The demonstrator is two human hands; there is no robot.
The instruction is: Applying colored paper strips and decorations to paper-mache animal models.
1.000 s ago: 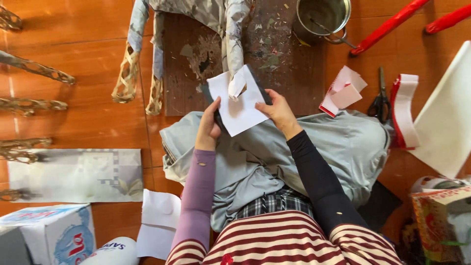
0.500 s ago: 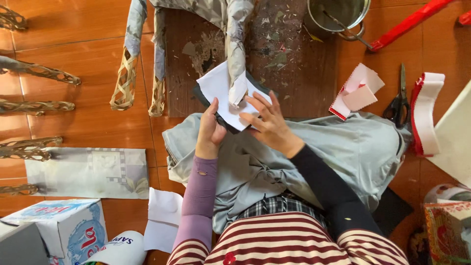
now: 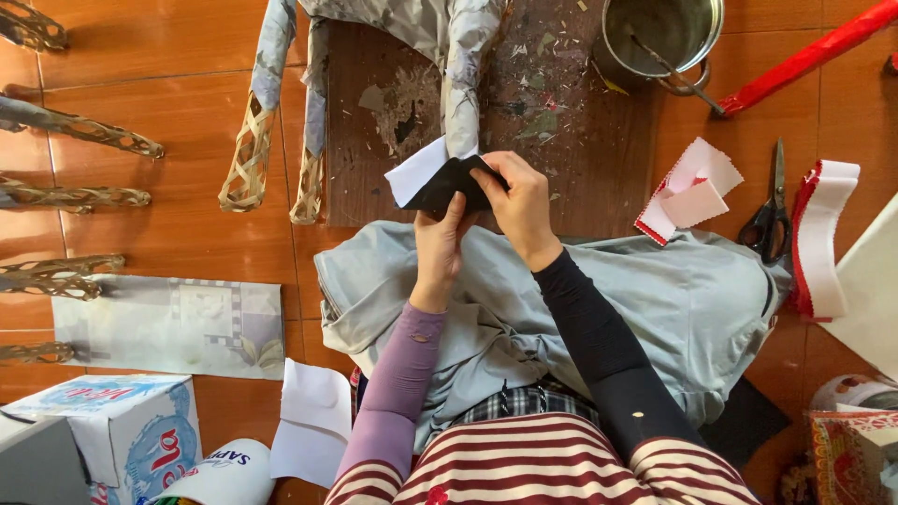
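My left hand (image 3: 440,245) and my right hand (image 3: 520,203) together grip a folded sheet of paper (image 3: 432,182), white on one side and black on the other, over a dark wooden board (image 3: 571,150). The paper lies against the lower end of a woven bamboo leg wrapped in grey paper (image 3: 461,84). A grey cloth (image 3: 673,299) covers my lap under both forearms.
A metal pot (image 3: 659,37) with a stick stands at the board's far right corner. Red-edged white paper pieces (image 3: 690,192), black scissors (image 3: 772,210) and a red-white strip (image 3: 818,238) lie right. Bare woven bamboo pieces (image 3: 79,131), a printed sheet (image 3: 168,325) and a box (image 3: 112,430) lie left.
The paper showed its white face and was held higher; now it is folded with the black side out, and my right hand has closed over its top against the wrapped leg.
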